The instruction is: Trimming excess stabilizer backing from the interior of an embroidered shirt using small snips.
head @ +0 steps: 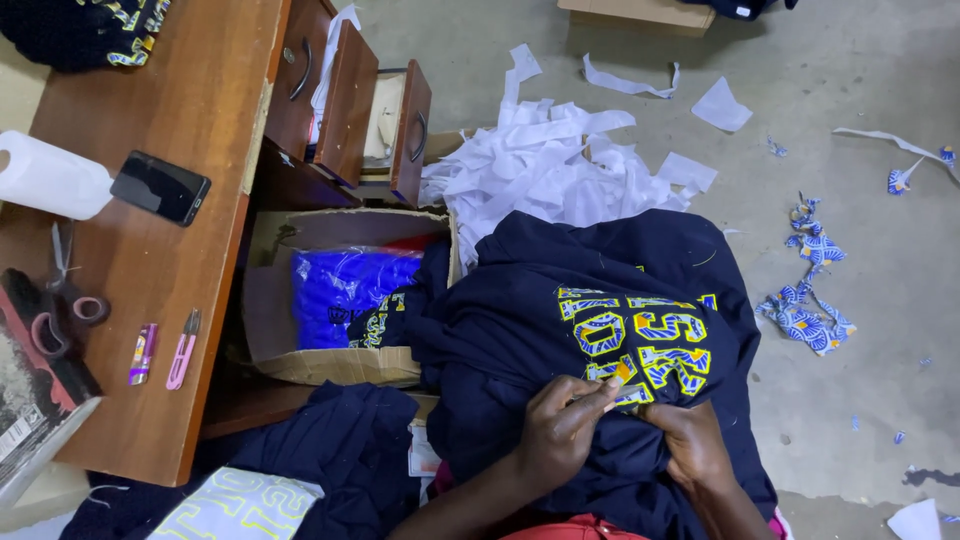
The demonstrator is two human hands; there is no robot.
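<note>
Nearest the camera, the person's two forearms rise from the bottom edge to a navy garment (560,330) heaped over the lap, its blue and yellow appliqué lettering (640,340) facing up. Far left stands a wooden desk (190,110) carrying a white plastic jug (50,178), a dark phone (160,187), scissors (60,300), a purple lighter (143,353) and pink thread snips (184,348). Beside it, an open cardboard box (330,300) holds a blue plastic bag (345,290), and white backing scraps (560,165) lie heaped on the concrete floor beyond. The left hand (560,430) is pinched shut on a small pale strip or tool (610,385) at the lettering's lower edge; which of the two it is cannot be made out. Just to its right, the right hand (690,445) is closed, bunching the dark cloth. This looks like trimming or peeling around the letters. It probably goes best with the cloth kept taut, working close along each edge so the stitching is spared. Patterned blue offcuts (810,310) dot the floor at the right.
</note>
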